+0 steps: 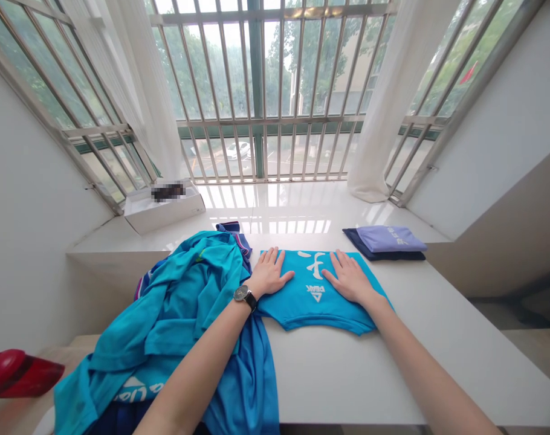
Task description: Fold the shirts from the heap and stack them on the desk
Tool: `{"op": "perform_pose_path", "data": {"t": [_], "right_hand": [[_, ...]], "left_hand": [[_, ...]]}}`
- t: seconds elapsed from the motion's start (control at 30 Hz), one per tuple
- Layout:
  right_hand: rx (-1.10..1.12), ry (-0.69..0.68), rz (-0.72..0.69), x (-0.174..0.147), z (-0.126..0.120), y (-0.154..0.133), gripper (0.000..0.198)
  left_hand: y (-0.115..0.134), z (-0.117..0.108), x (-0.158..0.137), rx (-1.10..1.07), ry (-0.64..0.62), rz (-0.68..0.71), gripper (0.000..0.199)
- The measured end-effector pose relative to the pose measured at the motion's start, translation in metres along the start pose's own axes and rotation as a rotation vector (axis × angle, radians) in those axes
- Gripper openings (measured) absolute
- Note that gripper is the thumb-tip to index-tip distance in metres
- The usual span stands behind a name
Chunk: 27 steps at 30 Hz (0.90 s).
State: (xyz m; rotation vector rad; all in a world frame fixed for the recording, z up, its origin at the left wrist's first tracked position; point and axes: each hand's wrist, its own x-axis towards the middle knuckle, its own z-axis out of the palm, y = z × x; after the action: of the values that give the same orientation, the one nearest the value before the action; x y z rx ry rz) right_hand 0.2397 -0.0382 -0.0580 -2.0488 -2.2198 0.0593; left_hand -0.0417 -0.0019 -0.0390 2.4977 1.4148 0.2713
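Note:
A blue T-shirt [297, 308] with white lettering lies folded on the white table [338, 374], its curved neckline toward me. My left hand [270, 272] rests flat on its left part, fingers spread and pointing away from me; a dark-strapped watch [244, 294] is on that wrist. On the right part of the shirt lies my right hand [349, 277], also flat with fingers apart. Neither hand grips anything. Close to my left forearm is a loose heap of teal and blue clothes [197, 296], which hangs over the table's front edge.
Folded lilac [384, 239] and navy [393, 256] garments are stacked at the right. A white box [166, 208] with a blurred dark item stands on the sill at the left. Something red [21, 373] is at the lower left. Barred windows and white curtains [379, 121] are behind.

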Motion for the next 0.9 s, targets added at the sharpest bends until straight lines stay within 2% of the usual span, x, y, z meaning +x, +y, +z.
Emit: {"op": "perform_pose_path", "data": {"t": [0.07,0.17,0.27,0.33,0.47,0.6,0.9], "right_hand": [[-0.001,-0.009,-0.008,0.003,-0.001,0.001,0.087],[0.005,-0.010,-0.012,0.003,-0.002,0.002,0.088],[0.015,0.002,-0.004,0.003,-0.001,0.002,0.088],[0.016,0.007,-0.001,0.002,-0.001,0.003,0.087],[0.014,0.015,-0.007,0.003,-0.001,0.003,0.086],[0.008,0.032,-0.013,0.003,-0.001,0.003,0.086],[0.010,0.040,-0.009,0.002,-0.001,0.003,0.083]], "left_hand": [[-0.007,-0.011,0.009,-0.060,-0.094,-0.008,0.081],[-0.023,-0.040,0.023,-0.215,-0.199,0.016,0.071],[-0.041,-0.068,0.032,-0.224,-0.090,-0.021,0.055],[-0.048,-0.077,0.033,-0.153,-0.064,-0.064,0.048],[-0.052,-0.074,0.031,-0.075,-0.123,-0.097,0.047],[-0.050,-0.068,0.030,-0.036,-0.139,-0.093,0.038],[-0.042,-0.069,0.029,-0.102,-0.079,-0.036,0.029]]}}
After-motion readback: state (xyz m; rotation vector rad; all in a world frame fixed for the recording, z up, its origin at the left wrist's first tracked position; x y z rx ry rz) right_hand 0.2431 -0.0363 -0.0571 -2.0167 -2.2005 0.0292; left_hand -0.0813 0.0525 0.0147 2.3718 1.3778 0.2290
